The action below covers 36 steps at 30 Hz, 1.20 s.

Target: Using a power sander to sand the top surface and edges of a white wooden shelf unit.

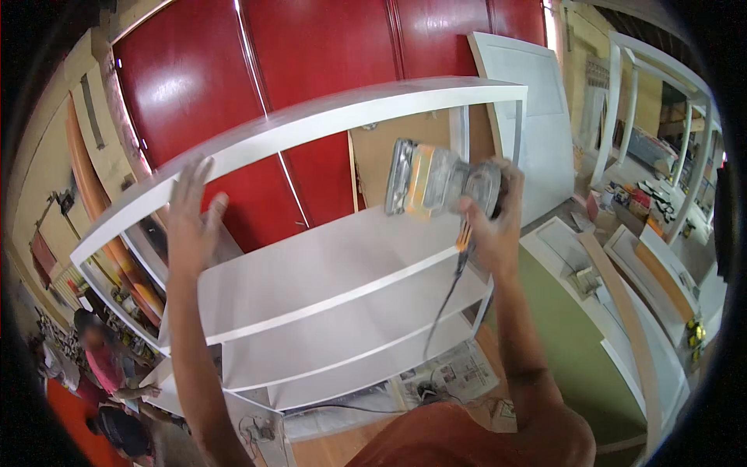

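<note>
A white shelving unit (327,268) with several levels stands in front of me. My left hand (191,214) is raised at the left part of its top front rail, fingers stretched and thumb apart, the fingertips against or just before the rail. In my right hand (498,226) is a dusty grey and orange electric sander (428,180), held by its rounded body. The sander is tilted sideways, its flat pad facing left, above the upper shelf and apart from it. A dark power cord (445,307) hangs from its rear end past the shelf edges.
Behind the unit is a large red panelled door (327,47). A white panel (517,117) leans at the back right. More boards (572,257) and a white frame (618,117) stand to the right. Newspaper (459,373) lies below. Other people (109,358) are at lower left.
</note>
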Available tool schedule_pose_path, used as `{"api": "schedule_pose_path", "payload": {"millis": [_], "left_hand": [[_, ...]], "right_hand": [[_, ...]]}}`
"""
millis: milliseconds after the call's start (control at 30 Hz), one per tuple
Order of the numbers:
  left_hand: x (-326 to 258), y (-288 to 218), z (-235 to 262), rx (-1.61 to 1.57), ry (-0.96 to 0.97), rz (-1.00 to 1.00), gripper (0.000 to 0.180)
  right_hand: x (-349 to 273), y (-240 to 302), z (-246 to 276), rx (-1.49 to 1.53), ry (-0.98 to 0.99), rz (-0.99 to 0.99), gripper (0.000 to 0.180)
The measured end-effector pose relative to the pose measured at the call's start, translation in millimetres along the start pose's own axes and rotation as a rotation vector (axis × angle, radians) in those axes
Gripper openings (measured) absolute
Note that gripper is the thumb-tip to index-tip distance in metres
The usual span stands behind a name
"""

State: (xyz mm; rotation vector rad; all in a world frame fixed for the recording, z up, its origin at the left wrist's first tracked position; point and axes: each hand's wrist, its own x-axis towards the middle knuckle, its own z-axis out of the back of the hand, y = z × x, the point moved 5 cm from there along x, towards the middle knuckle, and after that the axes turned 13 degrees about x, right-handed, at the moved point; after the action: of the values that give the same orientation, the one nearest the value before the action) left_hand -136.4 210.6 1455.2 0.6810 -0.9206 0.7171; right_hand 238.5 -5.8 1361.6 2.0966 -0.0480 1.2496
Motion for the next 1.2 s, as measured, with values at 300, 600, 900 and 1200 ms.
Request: {"api": "schedule_pose_path", "payload": {"millis": [300,600,900,1200], "left_hand": [[88,45,-92,0.307,-0.051,-0.037,0.047],[91,41,-97,0.345,-0.187,-0.02,0.058],[91,33,-89,0.273,-0.177,-0.045,0.059],[71,-25,-96,0.272,-0.141,-0.289,0.065]], "right_hand": [[152,-67,0,-0.409,-0.177,0.393,0.068],[156,-77,-21,-0.397,-0.196,0.453,0.069],[98,-46,-150,-0.458,0.074,0.501,0.078],[124,-58,-88,-0.568,0.09,0.452,0.075]]}}
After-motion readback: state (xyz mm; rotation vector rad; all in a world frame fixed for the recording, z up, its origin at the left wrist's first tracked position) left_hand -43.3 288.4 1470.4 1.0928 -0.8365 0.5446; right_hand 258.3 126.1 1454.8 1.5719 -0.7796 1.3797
